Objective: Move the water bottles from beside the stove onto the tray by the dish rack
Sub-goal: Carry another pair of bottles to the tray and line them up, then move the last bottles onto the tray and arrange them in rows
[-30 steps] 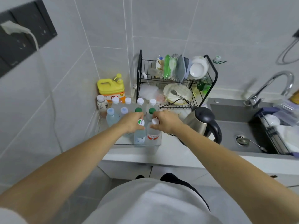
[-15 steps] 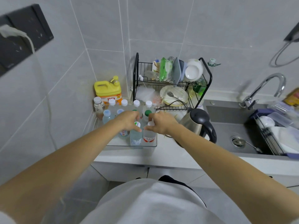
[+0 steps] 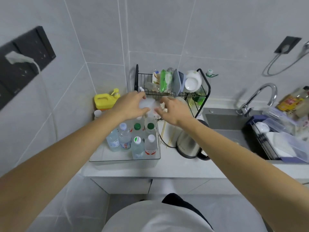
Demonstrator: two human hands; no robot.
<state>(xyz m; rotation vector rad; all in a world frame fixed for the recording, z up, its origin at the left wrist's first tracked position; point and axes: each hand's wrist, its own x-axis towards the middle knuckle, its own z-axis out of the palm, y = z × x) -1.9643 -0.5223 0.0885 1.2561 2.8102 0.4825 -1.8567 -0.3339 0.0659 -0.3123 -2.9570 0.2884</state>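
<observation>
Several clear water bottles stand upright on a clear tray (image 3: 123, 159) in the counter's left corner, beside the dish rack (image 3: 203, 91). The two front ones are a bottle with a green-and-white cap (image 3: 137, 140) and a bottle with a white cap (image 3: 151, 138). Behind them stand two green-capped bottles (image 3: 137, 126) and blue-capped bottles (image 3: 122, 126). My left hand (image 3: 130, 106) and my right hand (image 3: 173, 111) hover above the back bottles, fingers apart and holding nothing. A whitish object on the rack's lower shelf shows between them.
A yellow detergent jug (image 3: 104, 101) sits against the wall behind the tray. A steel kettle (image 3: 187, 144) with a black cord stands right of the tray, with thin sticks (image 3: 168, 139) lying beside it. Further right are the sink (image 3: 224, 126), faucet (image 3: 257, 97) and a basket of dishes (image 3: 280, 144).
Both hands have let go of the two front bottles and risen up and back toward the dish rack. The two bottles now stand free on the tray.
</observation>
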